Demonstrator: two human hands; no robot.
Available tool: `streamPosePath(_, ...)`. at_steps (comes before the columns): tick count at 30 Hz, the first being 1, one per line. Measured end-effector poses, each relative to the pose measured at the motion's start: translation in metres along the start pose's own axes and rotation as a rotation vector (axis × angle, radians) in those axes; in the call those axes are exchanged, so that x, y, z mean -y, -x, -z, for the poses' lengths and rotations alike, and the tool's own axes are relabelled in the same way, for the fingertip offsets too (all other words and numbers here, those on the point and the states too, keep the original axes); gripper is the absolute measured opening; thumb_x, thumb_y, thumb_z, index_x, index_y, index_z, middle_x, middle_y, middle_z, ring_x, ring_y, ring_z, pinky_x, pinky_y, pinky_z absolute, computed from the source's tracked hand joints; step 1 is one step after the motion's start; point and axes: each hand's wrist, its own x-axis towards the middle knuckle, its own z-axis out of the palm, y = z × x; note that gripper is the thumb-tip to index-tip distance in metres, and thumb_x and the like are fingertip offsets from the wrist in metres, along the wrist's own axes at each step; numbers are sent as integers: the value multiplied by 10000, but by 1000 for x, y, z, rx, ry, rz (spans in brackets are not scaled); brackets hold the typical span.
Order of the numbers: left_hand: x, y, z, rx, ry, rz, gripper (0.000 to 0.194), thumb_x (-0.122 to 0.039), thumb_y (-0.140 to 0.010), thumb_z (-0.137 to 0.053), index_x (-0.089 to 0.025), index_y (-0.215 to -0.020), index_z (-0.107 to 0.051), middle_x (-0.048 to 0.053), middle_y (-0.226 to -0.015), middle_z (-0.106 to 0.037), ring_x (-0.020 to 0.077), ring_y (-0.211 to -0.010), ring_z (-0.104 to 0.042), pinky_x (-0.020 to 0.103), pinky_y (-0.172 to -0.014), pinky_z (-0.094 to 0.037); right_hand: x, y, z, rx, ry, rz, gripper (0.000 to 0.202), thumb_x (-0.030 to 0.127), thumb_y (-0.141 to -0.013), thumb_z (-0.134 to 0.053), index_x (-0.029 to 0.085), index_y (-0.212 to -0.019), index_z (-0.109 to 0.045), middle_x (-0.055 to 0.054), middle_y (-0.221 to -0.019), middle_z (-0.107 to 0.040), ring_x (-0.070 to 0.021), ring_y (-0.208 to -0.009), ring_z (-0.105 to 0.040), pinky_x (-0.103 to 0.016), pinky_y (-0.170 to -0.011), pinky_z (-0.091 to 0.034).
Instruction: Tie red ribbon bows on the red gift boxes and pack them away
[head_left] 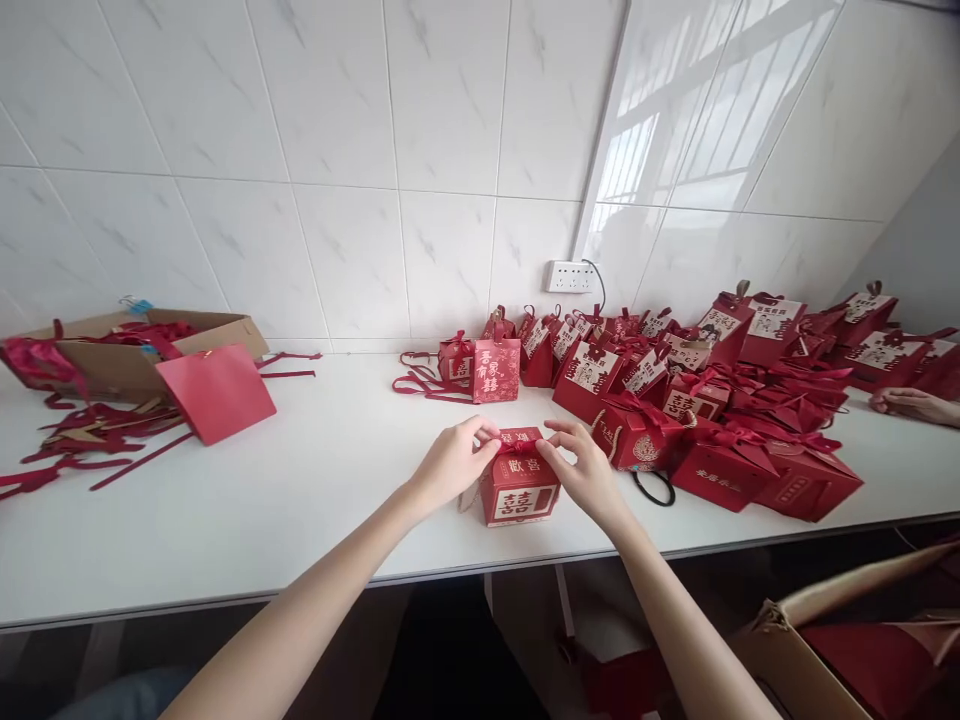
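A red gift box with a cream panel and a large red character stands upright near the table's front edge. Across its top runs a dark red ribbon, tied in what looks like a bow. My left hand pinches the ribbon's left side between thumb and fingertips. On the opposite side my right hand pinches the ribbon with thumb and index finger, its other fingers curled. Part of a pale rope handle shows at the box's left side.
Many finished-looking red boxes crowd the table's right. Behind stands a pink-red box with loose ribbons beside it. At left are a cardboard tray, a red card and ribbons. Another person's hand rests far right.
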Motion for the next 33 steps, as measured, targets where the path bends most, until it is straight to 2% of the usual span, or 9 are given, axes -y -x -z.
streamPosePath(4, -7, 7, 0, -12, -89, 87, 141, -289, -814, -476, -204, -869, -575, 20, -850, -645, 108, -447, -536, 240, -456, -396, -4, -3, -4, 32, -117, -191, 295, 414, -777, -512, 192, -591, -568, -119, -1144, -581, -273, -1031, -578, -411, -837, -461)
streamPosePath(10, -9, 20, -13, -145, -369, -4, 125, -214, -846, -441, -225, -877, -562, 19, -939, -640, 193, -806, -614, 275, -644, -441, -3, 4, 0, 137, -284, -287, 303, 428, -748, -550, 183, -571, -541, -125, -1145, -602, -305, -1131, -523, -426, -903, -417)
streamPosePath(12, -8, 22, -17, -150, -396, -19, 126, -208, -859, -428, -222, -887, -550, 19, -947, -631, 189, -819, -609, 275, -657, -443, -3, 8, 2, 154, -336, -305, 311, 444, -731, -577, 183, -571, -520, -132, -1179, -584, -305, -1131, -521, -404, -865, -442)
streamPosePath(16, -2, 22, -22, -193, -387, -59, 99, -219, -875, -436, -217, -921, -524, 12, -946, -630, 164, -818, -604, 254, -657, -451, -2, 12, 4, 207, -493, -377, 354, 491, -726, -582, 174, -598, -487, -138, -1289, -507, -262, -943, -617, -359, -729, -499)
streamPosePath(18, 1, 23, -23, -230, -525, -115, 111, -208, -880, -427, -212, -932, -525, 26, -934, -629, 181, -862, -586, 248, -591, -437, -1, 13, 4, 211, -484, -374, 362, 506, -738, -565, 175, -612, -490, -140, -1301, -497, -258, -962, -612, -356, -742, -498)
streamPosePath(21, 3, 26, -26, -270, -797, -222, 146, -154, -872, -418, -202, -942, -537, 48, -914, -621, 213, -922, -550, 244, -481, -379, 0, 13, 4, 149, -318, -308, 329, 494, -747, -556, 186, -636, -521, -133, -1275, -514, -273, -1145, -514, -381, -873, -445)
streamPosePath(23, 2, 29, -27, -265, -862, -243, 151, -141, -872, -417, -197, -951, -534, 42, -897, -615, 195, -829, -568, 244, -446, -356, 1, 14, 5, 114, -207, -262, 301, 478, -755, -548, 197, -649, -540, -120, -1263, -509, -265, -1220, -445, -403, -933, -402)
streamPosePath(27, -7, 31, -27, -262, -770, -184, 117, -179, -894, -410, -187, -948, -513, 18, -885, -603, 126, -594, -560, 233, -419, -353, 2, 19, 6, 127, -119, -181, 271, 464, -770, -537, 207, -683, -556, -108, -1214, -501, -246, -1234, -418, -423, -971, -376)
streamPosePath(33, -11, 33, -33, -348, -674, -272, 79, -113, -857, -458, -170, -855, -513, 15, -798, -592, 138, -680, -581, 226, -558, -443, 5, 24, 6, 90, -66, -144, 252, 446, -767, -550, 206, -696, -569, -106, -1166, -505, -243, -1133, -500, -397, -859, -466)
